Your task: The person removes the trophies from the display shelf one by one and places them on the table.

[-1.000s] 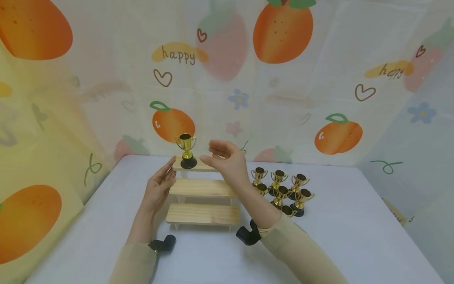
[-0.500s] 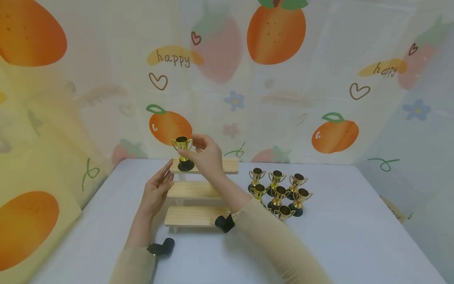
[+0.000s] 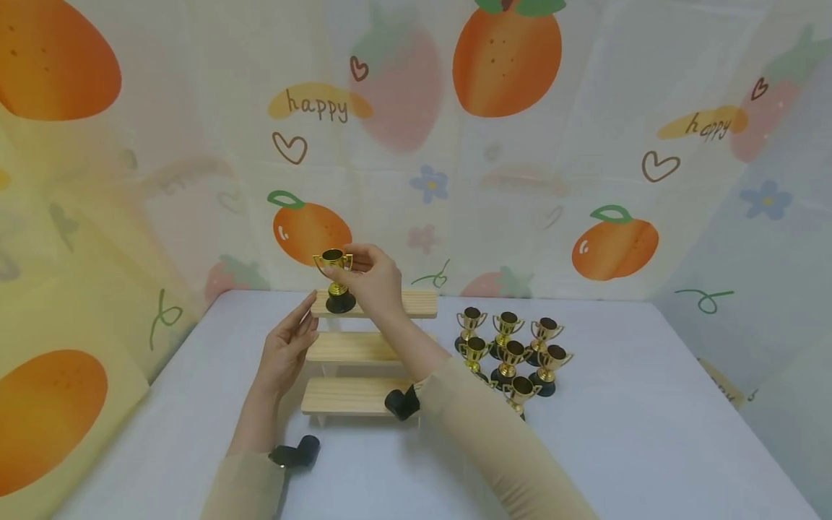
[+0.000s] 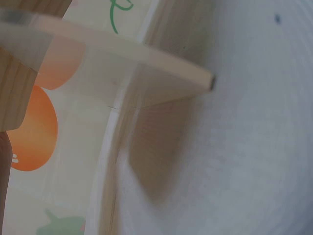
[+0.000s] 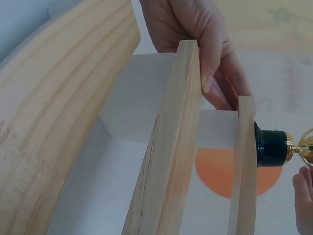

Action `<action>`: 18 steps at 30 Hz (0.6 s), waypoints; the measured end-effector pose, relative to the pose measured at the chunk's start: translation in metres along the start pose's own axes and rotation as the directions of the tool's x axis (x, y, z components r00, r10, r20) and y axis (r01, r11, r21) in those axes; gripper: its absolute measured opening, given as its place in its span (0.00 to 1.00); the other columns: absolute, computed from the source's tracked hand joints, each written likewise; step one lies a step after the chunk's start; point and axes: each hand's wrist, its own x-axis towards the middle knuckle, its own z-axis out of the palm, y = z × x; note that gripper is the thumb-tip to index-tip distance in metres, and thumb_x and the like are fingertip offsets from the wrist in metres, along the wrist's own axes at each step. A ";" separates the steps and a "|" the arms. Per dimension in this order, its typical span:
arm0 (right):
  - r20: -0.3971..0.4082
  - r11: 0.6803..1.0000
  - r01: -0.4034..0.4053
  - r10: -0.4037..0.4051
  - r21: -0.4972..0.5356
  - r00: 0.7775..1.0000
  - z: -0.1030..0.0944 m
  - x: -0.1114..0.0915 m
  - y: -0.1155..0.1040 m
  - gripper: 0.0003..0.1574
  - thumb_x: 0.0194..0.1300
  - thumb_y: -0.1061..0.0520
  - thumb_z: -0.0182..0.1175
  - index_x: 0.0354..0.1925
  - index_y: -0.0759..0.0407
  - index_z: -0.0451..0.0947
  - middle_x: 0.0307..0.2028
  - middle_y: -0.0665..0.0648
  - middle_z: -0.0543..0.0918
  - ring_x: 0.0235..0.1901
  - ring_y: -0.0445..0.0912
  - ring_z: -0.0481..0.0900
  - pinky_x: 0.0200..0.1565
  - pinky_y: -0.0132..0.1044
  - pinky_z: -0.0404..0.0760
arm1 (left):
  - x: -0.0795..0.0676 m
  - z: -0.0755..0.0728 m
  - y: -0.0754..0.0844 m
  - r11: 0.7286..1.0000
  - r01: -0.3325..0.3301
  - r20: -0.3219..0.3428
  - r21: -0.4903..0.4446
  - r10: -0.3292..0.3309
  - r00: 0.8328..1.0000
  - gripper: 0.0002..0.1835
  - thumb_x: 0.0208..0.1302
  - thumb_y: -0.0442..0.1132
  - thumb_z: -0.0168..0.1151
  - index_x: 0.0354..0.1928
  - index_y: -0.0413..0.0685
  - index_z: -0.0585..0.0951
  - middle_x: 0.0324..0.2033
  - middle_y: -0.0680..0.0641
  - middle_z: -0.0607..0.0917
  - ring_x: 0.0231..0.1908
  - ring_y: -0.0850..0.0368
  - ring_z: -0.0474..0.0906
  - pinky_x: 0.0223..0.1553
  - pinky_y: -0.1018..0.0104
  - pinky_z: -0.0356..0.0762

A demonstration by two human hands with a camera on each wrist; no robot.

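Note:
A small gold trophy cup (image 3: 337, 282) with two handles and a black base stands upright at the left part of the top tier of a three-step wooden display stand (image 3: 360, 394). My right hand (image 3: 375, 284) pinches its cup between thumb and fingers. In the right wrist view the black base (image 5: 270, 145) sits against the top board, with right fingertips (image 5: 303, 188) at the cup. My left hand (image 3: 286, 349) touches the stand's left end, fingers extended toward the top board and thumb at the middle one. The left wrist view shows mostly a blurred side support (image 4: 181, 68).
Several more gold trophies (image 3: 511, 355) are grouped upright on the white table (image 3: 624, 419), right of the stand. Behind hangs a fruit-print cloth (image 3: 513, 173), which also covers both sides. Black cameras are strapped to the wrists.
My right hand has moved left from beside the trophy and taken hold of its cup. The left hand stays at the stand's left end; the head view has shifted slightly.

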 end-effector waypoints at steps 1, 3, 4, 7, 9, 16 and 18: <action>-0.002 1.000 0.002 -0.002 0.003 1.000 0.000 0.000 0.000 0.27 0.54 0.51 0.75 0.53 0.48 0.81 0.50 0.52 0.85 0.50 0.47 0.83 0.54 0.37 0.87 | 0.000 0.000 0.000 1.000 0.001 0.002 0.002 -0.001 1.000 0.35 0.67 0.18 0.48 0.74 0.30 0.52 0.70 0.66 0.69 0.65 0.80 0.67 0.70 0.79 0.65; -0.003 1.000 0.008 -0.008 0.009 1.000 0.000 0.001 0.001 0.27 0.54 0.52 0.75 0.53 0.49 0.82 0.49 0.52 0.86 0.49 0.47 0.83 0.53 0.37 0.88 | 0.000 0.000 0.000 1.000 0.005 0.004 0.003 -0.005 1.000 0.35 0.67 0.18 0.48 0.74 0.30 0.52 0.71 0.64 0.67 0.65 0.80 0.67 0.70 0.79 0.65; -0.003 1.000 0.012 -0.012 0.010 1.000 0.000 0.002 0.002 0.27 0.54 0.52 0.75 0.53 0.50 0.82 0.49 0.52 0.86 0.49 0.46 0.83 0.52 0.37 0.88 | 0.000 0.000 0.000 1.000 0.009 0.004 0.004 -0.009 1.000 0.35 0.67 0.18 0.48 0.74 0.30 0.52 0.72 0.64 0.67 0.65 0.80 0.67 0.70 0.79 0.65; 0.003 1.000 0.024 -0.024 0.014 1.000 0.000 0.002 0.003 0.27 0.55 0.53 0.74 0.54 0.52 0.81 0.48 0.53 0.86 0.48 0.46 0.84 0.50 0.35 0.88 | -0.001 0.000 0.000 1.000 0.013 0.005 0.004 -0.013 1.000 0.35 0.67 0.18 0.48 0.74 0.31 0.52 0.72 0.64 0.67 0.65 0.81 0.67 0.70 0.80 0.65; 0.008 0.999 0.030 -0.030 0.013 1.000 0.000 0.002 0.004 0.26 0.56 0.53 0.74 0.53 0.53 0.82 0.48 0.54 0.87 0.47 0.46 0.85 0.49 0.35 0.89 | -0.001 0.000 0.000 1.000 0.009 0.006 -0.001 -0.009 1.000 0.35 0.67 0.18 0.48 0.74 0.31 0.52 0.71 0.65 0.68 0.65 0.80 0.67 0.70 0.79 0.65; 0.008 0.999 0.036 -0.036 -0.008 0.999 0.001 0.003 0.004 0.22 0.57 0.52 0.73 0.51 0.49 0.83 0.46 0.54 0.88 0.47 0.47 0.85 0.49 0.35 0.89 | 0.000 0.000 0.000 1.000 0.001 0.005 -0.009 -0.001 1.000 0.34 0.67 0.17 0.47 0.74 0.30 0.52 0.70 0.66 0.69 0.65 0.79 0.67 0.69 0.80 0.65; 0.005 0.999 0.036 -0.036 -0.014 0.999 0.001 0.002 0.003 0.22 0.57 0.52 0.73 0.51 0.49 0.83 0.46 0.53 0.88 0.48 0.47 0.86 0.49 0.36 0.89 | 0.000 0.000 0.001 1.000 0.008 0.004 -0.007 -0.008 1.000 0.34 0.67 0.18 0.47 0.74 0.31 0.52 0.71 0.65 0.68 0.65 0.80 0.67 0.70 0.80 0.65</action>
